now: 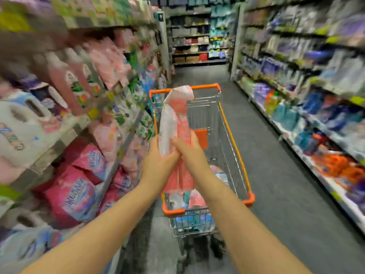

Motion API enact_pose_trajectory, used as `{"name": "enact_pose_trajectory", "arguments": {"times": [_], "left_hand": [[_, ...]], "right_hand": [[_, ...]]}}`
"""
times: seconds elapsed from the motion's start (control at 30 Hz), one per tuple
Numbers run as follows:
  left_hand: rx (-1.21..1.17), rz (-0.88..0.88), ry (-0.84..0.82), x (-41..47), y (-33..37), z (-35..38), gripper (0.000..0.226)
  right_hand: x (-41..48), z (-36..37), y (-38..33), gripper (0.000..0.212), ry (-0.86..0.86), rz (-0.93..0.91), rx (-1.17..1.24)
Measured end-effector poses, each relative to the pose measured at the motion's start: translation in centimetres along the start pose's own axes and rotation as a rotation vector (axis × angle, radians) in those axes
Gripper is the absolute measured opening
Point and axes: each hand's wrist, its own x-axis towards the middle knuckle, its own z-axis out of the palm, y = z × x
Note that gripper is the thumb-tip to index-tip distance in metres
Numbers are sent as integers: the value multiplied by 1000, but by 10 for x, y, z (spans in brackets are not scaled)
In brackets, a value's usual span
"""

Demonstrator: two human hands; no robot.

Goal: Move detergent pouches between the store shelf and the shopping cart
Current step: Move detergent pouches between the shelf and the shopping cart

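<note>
Pink plastic pouch (pixel 178 123) held upright above cart (pixel 235 135). Left hand (pixel 158 158), right hand (pixel 190 155) both grip mid-body. Film soft, likely slippery, contents heavy; support base.

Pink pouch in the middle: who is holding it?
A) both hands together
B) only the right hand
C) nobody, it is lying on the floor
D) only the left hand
A: the left hand and the right hand both grip the lower part of the pink detergent pouch, holding it upright over the shopping cart.
</note>
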Motion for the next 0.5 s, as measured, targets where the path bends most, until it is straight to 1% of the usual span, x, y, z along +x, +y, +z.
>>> {"name": "enact_pose_trajectory", "arguments": {"times": [0.07, 0.1, 0.13, 0.23, 0.27, 0.3, 0.33, 0.37, 0.4, 0.43, 0.5], "left_hand": [[-11, -41, -101, 23, -25, 41, 55], [1, -75, -157, 36, -38, 60, 45], [4, -111, -203, 48, -50, 77, 38], [11, -192, -321, 79, -86, 122, 44], [18, -230, -362, 86, -100, 136, 41], [21, -268, -408, 92, -113, 147, 38], [21, -317, -449, 97, -126, 158, 38], [31, -370, -487, 101, -138, 169, 43], [46, -421, -511, 105, -151, 179, 54], [71, -461, -527, 109, -164, 190, 62], [110, -534, -539, 115, -191, 211, 69]], "right_hand": [[26, -28, 25, 83, 82, 61, -44], [43, -41, 40, 87, 128, 98, -66], [56, -53, 51, 86, 169, 131, -87], [92, -85, 84, 70, 245, 236, -116], [102, -94, 99, 68, 263, 281, -117], [110, -102, 113, 73, 281, 322, -117], [118, -110, 130, 83, 299, 372, -118], [126, -118, 148, 93, 318, 428, -106], [133, -125, 166, 98, 333, 479, -82], [141, -132, 186, 97, 343, 521, -58], [155, -144, 218, 89, 348, 604, -22]]}}
